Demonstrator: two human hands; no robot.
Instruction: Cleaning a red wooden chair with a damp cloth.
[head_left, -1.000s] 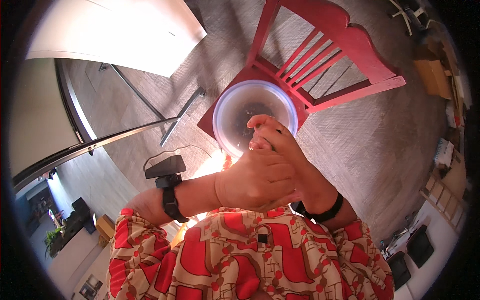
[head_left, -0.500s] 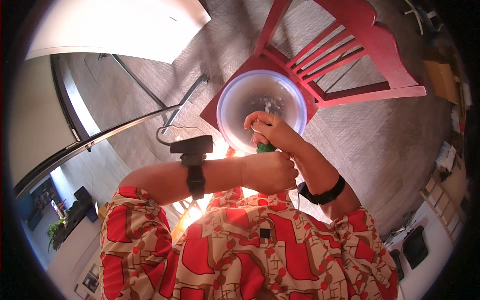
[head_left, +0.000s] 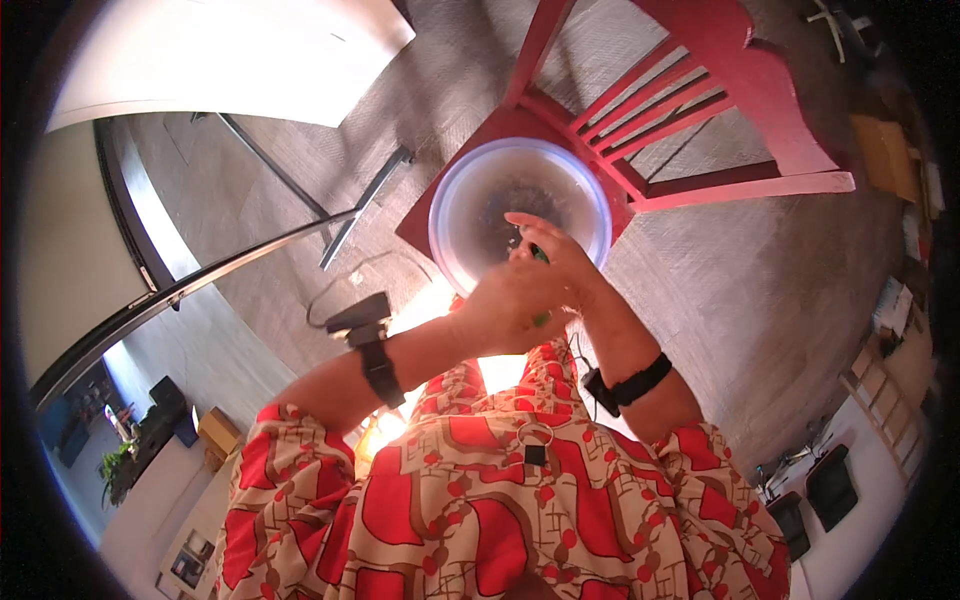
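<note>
A round translucent basin [head_left: 440, 215] with a bluish rim stands in front of me, its inside greyish with small pale bits. Over its near edge my two hands meet around a dark green thing [head_left: 540, 252], mostly hidden by fingers; its kind I cannot make out. My left hand [head_left: 510, 305], slightly blurred, is closed around it, and a green patch shows at its right edge. Just above and to the right, my right hand [head_left: 565, 265] curls around the upper part, with the index finger stretched out over the basin.
The basin rests on the seat of a red wooden chair [head_left: 415, 230], whose slatted back leans off to the upper right. A white tabletop [head_left: 230, 60] with dark metal legs stands at upper left. Cardboard boxes [head_left: 885, 155] line the right edge. Black devices are strapped to both my forearms.
My left hand has moved up and turned, now overlapping the right hand's lower part. Less of the green thing shows between the hands. The right hand's index finger has straightened.
</note>
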